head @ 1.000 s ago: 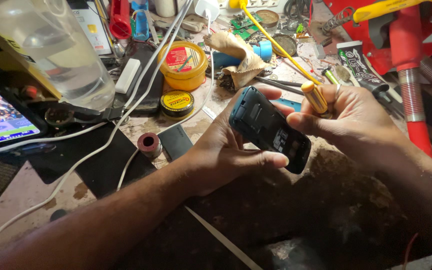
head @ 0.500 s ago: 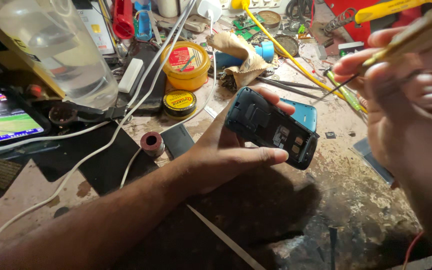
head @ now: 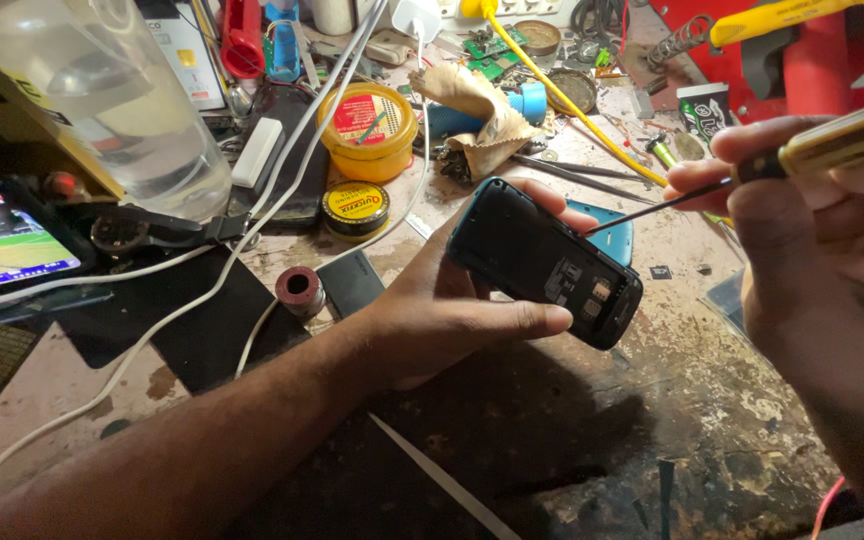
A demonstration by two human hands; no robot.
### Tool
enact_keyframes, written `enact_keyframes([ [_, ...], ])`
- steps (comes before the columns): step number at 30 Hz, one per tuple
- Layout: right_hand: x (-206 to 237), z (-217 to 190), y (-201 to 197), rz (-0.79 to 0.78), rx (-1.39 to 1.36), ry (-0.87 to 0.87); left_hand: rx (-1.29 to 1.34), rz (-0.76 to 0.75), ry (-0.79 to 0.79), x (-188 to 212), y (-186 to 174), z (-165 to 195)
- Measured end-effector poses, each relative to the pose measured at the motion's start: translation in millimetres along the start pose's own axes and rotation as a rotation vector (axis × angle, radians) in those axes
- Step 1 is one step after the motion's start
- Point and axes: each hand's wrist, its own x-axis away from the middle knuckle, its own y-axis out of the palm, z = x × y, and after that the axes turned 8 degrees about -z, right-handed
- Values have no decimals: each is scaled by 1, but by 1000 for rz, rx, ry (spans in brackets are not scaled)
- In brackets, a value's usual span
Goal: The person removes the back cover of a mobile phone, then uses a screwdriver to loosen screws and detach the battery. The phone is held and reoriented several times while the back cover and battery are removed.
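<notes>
Phone (head: 544,262) sits in your left hand (head: 452,310), back cover off, dark inner face up, tilted with its lower end toward the right. Grip there is clenched: thumb lies along the near edge, fingers wrap under the far side. A blue-green shell (head: 607,232) shows just behind the phone, touching it.

Your right hand (head: 812,260) is raised at right, grasping a screwdriver (head: 752,175) by its yellow handle between thumb and fingers. The thin shaft slants down and left; its tip meets the phone's far edge, near the top right corner.

Table (head: 712,430) is stained and cluttered. Far of the phone: a yellow tub (head: 367,130) with a red label, a small round tin (head: 355,208), a crumpled cloth (head: 477,110). Left: a clear plastic bottle (head: 102,100), a lit screen (head: 7,250), white cables (head: 152,350), a small red spool (head: 299,290).
</notes>
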Motion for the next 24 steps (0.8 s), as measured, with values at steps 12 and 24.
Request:
enact_keyframes([
  [12,-3,-8,2,-19,27,-27,56,10,-26,0,1,1],
  [24,-6,10,9,-31,2,-231,100,22,-43,0,0,-2],
])
